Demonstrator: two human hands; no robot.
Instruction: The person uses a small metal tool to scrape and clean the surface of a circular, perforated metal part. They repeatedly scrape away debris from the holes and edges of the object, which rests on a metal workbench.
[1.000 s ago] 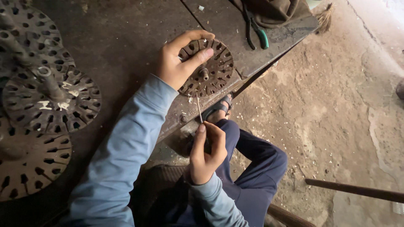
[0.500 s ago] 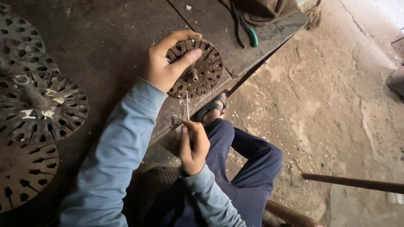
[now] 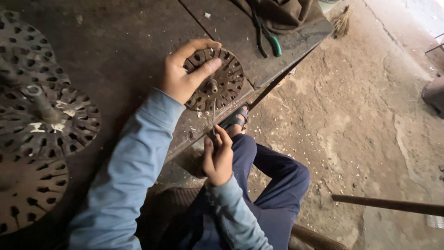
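Note:
A small round slotted metal core (image 3: pixel 221 83) with a short centre shaft lies near the edge of a dark workbench (image 3: pixel 129 41). My left hand (image 3: pixel 185 76) grips its left rim, thumb across its face. My right hand (image 3: pixel 217 157) is below the bench edge, pinching a thin metal rod (image 3: pixel 213 113) that points up to the core's lower rim.
Larger slotted metal cores (image 3: pixel 41 115) with shafts are stacked at the bench's left. Green-handled pliers (image 3: pixel 270 41) and a brown cloth bag (image 3: pixel 282 14) lie at the far end. My sandalled foot (image 3: pixel 236 120) rests on the dirt floor. A metal bar (image 3: pixel 388 203) crosses at lower right.
My right hand has risen and brought the thin rod's tip closer to the core's lower rim. My left hand keeps its grip on the core.

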